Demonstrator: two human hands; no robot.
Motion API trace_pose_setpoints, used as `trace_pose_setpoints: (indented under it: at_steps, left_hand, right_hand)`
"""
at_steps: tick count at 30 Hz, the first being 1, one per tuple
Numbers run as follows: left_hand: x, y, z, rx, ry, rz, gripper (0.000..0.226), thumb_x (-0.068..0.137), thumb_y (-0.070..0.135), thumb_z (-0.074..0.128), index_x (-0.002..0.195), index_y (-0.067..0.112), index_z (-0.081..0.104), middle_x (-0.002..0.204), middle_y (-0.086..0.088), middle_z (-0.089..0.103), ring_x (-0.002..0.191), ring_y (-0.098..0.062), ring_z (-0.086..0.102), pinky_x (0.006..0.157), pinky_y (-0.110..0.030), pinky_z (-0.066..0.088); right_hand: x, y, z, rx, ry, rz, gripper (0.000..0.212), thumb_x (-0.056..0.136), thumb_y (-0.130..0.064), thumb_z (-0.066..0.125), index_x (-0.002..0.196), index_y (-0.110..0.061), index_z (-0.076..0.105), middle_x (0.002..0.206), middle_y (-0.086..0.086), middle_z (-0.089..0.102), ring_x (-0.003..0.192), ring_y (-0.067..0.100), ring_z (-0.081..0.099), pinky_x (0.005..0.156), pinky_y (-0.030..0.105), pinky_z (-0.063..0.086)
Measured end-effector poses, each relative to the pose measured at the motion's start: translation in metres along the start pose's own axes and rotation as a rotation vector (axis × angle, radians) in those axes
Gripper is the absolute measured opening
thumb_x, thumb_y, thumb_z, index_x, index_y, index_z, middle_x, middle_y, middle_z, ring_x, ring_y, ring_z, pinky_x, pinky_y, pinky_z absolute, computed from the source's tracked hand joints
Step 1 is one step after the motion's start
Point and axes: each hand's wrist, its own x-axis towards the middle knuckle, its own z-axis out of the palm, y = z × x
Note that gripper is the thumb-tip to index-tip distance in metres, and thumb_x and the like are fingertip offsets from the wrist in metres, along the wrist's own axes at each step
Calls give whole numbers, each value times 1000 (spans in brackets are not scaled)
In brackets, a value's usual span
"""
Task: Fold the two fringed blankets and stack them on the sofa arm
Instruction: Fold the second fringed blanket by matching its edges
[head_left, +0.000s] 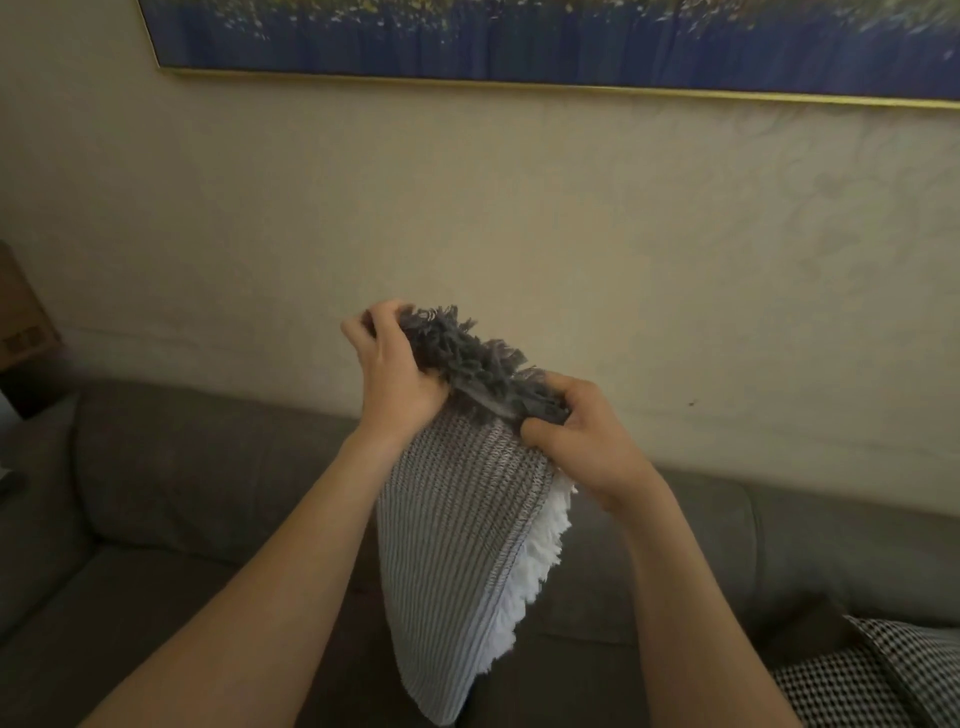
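A grey-and-white striped blanket (457, 551) hangs in the air above the sofa seat, gathered narrow. Its top edge carries a dark grey fringe, and a white fringe runs down its right side. My left hand (395, 374) grips the left end of the dark fringed edge. My right hand (582, 436) grips the right end of that edge, lower than the left. A black-and-white checked blanket (878, 675) lies on the seat at the lower right, partly cut off by the frame. No sofa arm is in view.
The grey sofa (156, 519) fills the lower part of the view, its back against a beige wall. A gold-framed blue painting (519, 41) hangs above. A brown box (23, 322) stands at the far left.
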Motion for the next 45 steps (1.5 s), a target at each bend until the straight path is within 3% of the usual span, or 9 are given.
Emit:
trace_pose_setpoints:
  at_steps: [5, 8, 13, 17, 20, 25, 29, 39, 45]
  left_hand:
    - [-6, 17, -11, 320, -434, 239, 81, 68, 20, 77, 138, 50, 51, 172, 15, -4, 156, -36, 3, 122, -64, 9]
    - [-8, 20, -11, 252, -736, 271, 74, 61, 45, 84, 128, 43, 53, 166, 13, 30, 162, -19, 3, 125, -65, 1]
    - [-21, 29, 4, 64, -796, 135, 69, 55, 58, 99, 107, 36, 58, 102, 14, 69, 98, -7, 63, 86, -43, 53]
    - [-26, 35, 17, -25, -834, 134, 23, 82, 33, 87, 79, 20, 68, 69, -4, 68, 61, -17, 63, 54, -41, 46]
    - [-28, 40, 19, -85, -859, 111, 30, 92, 23, 78, 68, 23, 61, 56, 2, 56, 49, -9, 46, 48, -26, 32]
    - [-27, 49, 19, -119, -759, 83, 27, 89, 32, 84, 69, 18, 72, 60, -2, 68, 55, -20, 63, 52, -40, 45]
    - [-20, 60, 14, -131, -768, 137, 34, 78, 29, 95, 59, 32, 67, 52, 19, 64, 55, 13, 57, 53, -11, 40]
    - [1, 48, 15, -176, -418, 191, 24, 81, 22, 93, 102, 13, 83, 98, 4, 81, 95, -9, 77, 89, -41, 62]
    - [13, 43, 8, -127, -92, 176, 14, 84, 11, 87, 83, 9, 73, 84, 0, 72, 78, -12, 64, 78, -43, 55]
  right_hand:
    - [6, 0, 8, -49, 139, -70, 22, 81, 10, 69, 92, -8, 75, 68, -4, 65, 55, 7, 52, 52, 20, 41]
    - [7, 4, 13, -108, 161, -63, 37, 73, 9, 71, 101, -15, 74, 84, -4, 76, 65, 2, 67, 60, 19, 52]
    - [3, 11, 12, -90, 216, -77, 42, 68, 7, 70, 96, -24, 63, 82, -1, 76, 54, 9, 62, 50, 27, 48]
    - [0, 19, 7, -29, 340, -113, 42, 69, 0, 71, 99, -24, 55, 84, 5, 68, 60, 15, 58, 50, 31, 46]
    - [-7, 21, 2, 44, 370, -93, 50, 70, -8, 70, 113, -25, 52, 108, 8, 62, 77, 21, 65, 59, 30, 53]
    - [-22, 44, -14, 56, 121, -69, 56, 77, 6, 77, 125, -19, 63, 109, 10, 71, 95, 23, 73, 80, 45, 60]
    - [-29, 75, -3, -29, 138, 13, 32, 70, -7, 85, 97, -18, 71, 96, 14, 76, 93, 35, 74, 81, 63, 58]
    - [-22, 122, 26, -140, -10, 83, 43, 80, -16, 87, 108, -44, 71, 115, -7, 75, 109, 8, 71, 94, 41, 61]
    - [-22, 145, 37, -286, -157, 230, 41, 89, -12, 76, 128, -1, 67, 126, 15, 68, 117, 31, 65, 101, 50, 56]
